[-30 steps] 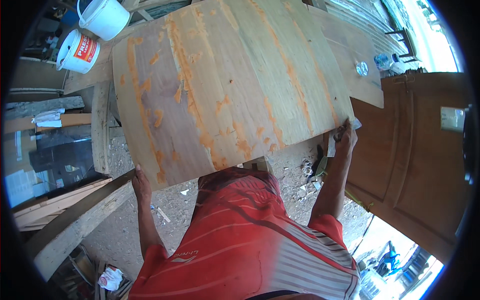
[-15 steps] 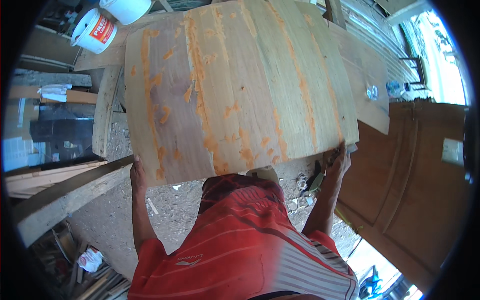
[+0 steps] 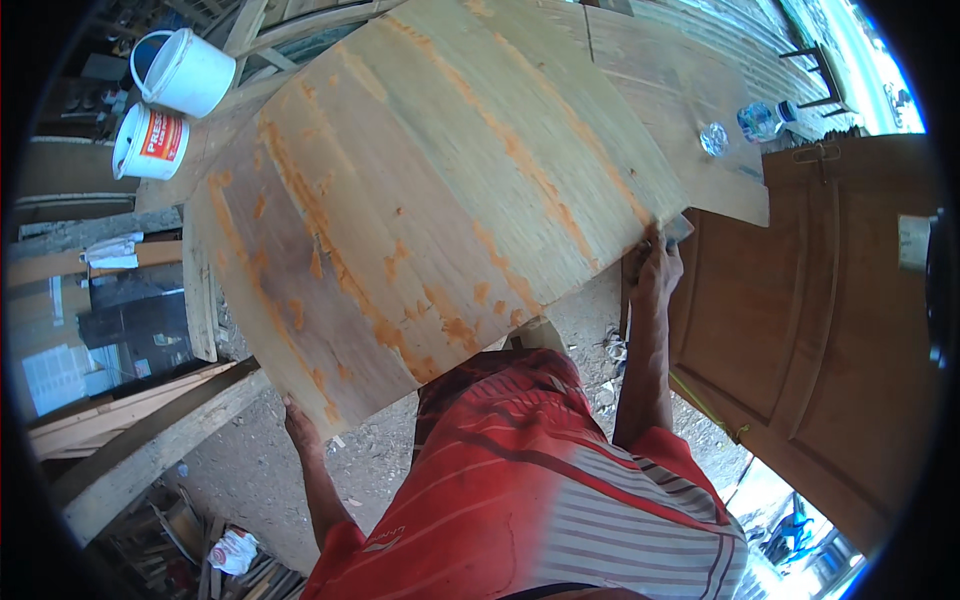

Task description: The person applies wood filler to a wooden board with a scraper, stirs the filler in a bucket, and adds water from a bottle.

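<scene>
A wide panel of joined wood boards (image 3: 440, 170), streaked and spotted with orange filler, lies aslant in front of me over a work surface. My left hand (image 3: 304, 430) is at its near left corner, thumb by the edge and the other fingers mostly hidden beneath. At the near right corner, my right hand (image 3: 657, 268) is closed on the panel's edge. A small flat greyish piece (image 3: 680, 230) sticks out beside those right fingers; its kind I cannot make out.
Two white buckets (image 3: 185, 75) stand at the far left. A clear plastic bottle (image 3: 762, 121) lies on the board at the far right. A brown panelled door (image 3: 760, 330) stands along my right. Timber beams (image 3: 165, 440) and wood scraps are on the left.
The panel has turned: its near left corner has come toward me and its near right corner has moved away. Both hands have travelled with their corners.
</scene>
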`<act>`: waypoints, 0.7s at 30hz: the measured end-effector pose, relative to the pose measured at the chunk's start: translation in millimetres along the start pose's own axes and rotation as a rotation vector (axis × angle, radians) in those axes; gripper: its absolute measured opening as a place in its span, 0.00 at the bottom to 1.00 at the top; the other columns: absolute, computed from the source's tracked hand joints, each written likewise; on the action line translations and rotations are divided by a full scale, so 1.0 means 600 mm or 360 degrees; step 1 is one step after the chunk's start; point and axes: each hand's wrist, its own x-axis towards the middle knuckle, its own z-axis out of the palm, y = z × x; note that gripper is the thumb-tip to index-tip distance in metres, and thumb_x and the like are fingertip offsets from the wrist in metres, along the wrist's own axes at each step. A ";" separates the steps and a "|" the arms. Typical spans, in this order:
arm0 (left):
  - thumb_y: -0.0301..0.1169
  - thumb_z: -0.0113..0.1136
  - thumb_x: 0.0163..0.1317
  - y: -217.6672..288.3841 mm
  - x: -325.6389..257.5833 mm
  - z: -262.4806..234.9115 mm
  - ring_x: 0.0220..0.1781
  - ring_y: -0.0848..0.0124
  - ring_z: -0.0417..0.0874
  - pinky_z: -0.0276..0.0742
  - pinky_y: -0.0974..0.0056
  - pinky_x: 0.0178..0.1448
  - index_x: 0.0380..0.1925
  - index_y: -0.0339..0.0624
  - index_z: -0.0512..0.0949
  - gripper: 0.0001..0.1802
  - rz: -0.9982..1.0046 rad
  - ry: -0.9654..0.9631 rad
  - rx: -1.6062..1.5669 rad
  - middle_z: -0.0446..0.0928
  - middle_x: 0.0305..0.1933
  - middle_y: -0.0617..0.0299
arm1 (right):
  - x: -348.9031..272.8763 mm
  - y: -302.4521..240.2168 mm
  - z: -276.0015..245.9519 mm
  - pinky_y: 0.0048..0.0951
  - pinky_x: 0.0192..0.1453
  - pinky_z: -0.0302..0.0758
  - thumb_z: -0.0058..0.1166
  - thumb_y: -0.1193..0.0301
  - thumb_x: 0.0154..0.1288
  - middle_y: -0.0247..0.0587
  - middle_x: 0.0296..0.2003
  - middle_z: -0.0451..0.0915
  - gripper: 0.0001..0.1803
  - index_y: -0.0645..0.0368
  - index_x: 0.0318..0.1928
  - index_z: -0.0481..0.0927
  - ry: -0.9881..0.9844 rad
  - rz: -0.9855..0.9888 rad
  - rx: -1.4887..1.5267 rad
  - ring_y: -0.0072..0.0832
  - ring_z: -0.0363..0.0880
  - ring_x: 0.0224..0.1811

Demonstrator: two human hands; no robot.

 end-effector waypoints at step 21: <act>0.69 0.36 0.75 -0.001 -0.030 0.071 0.68 0.55 0.78 0.74 0.54 0.70 0.73 0.31 0.64 0.50 -0.0065 0.0119 -0.0320 0.73 0.69 0.47 | 0.020 -0.015 0.040 0.22 0.21 0.67 0.56 0.59 0.78 0.32 0.30 0.81 0.19 0.64 0.53 0.80 -0.0257 -0.0253 -0.0063 0.16 0.75 0.26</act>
